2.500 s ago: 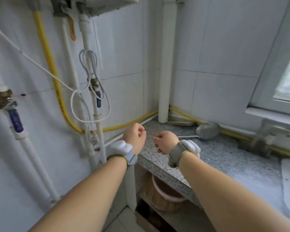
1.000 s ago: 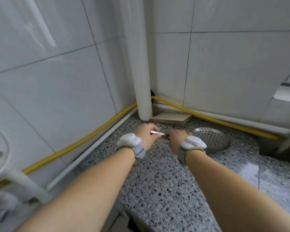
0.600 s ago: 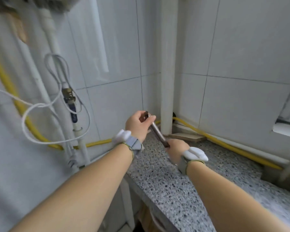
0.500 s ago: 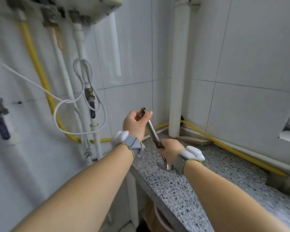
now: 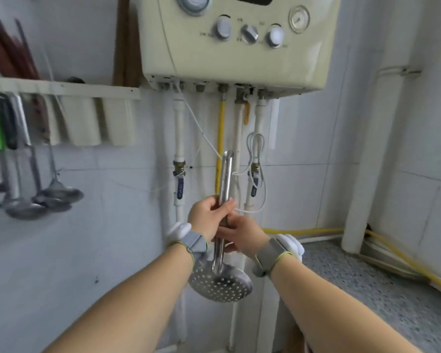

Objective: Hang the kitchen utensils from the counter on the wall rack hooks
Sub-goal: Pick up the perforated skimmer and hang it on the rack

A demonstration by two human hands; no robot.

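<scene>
At centre frame the skimmer [image 5: 220, 250] stands nearly upright, its long axis running from twelve to six o'clock: the perforated bowl hangs at the bottom and the handle's tip points up, in front of the pipes under the boiler [image 5: 237, 44]. Both hands hold the handle at mid-length. The left hand [image 5: 209, 216] is closed round it from the nine o'clock side, and the right hand [image 5: 242, 236] is wrapped on just below, from three o'clock, the two touching.

The rack [image 5: 61, 89] lies up at about ten o'clock from the hands, well apart from them, with ladles [image 5: 49, 197] already hanging under it. The left hand is on the nearer side to it, so I judge the carry will go leftward and upward with that hand leading. The hooks themselves are blurred, and I cannot tell which one is free. The handle's top end seems to have a hanging loop, though it is too small to be sure. Kept vertical, that end should meet a hook first. The counter [image 5: 382, 289] lies at four o'clock.
</scene>
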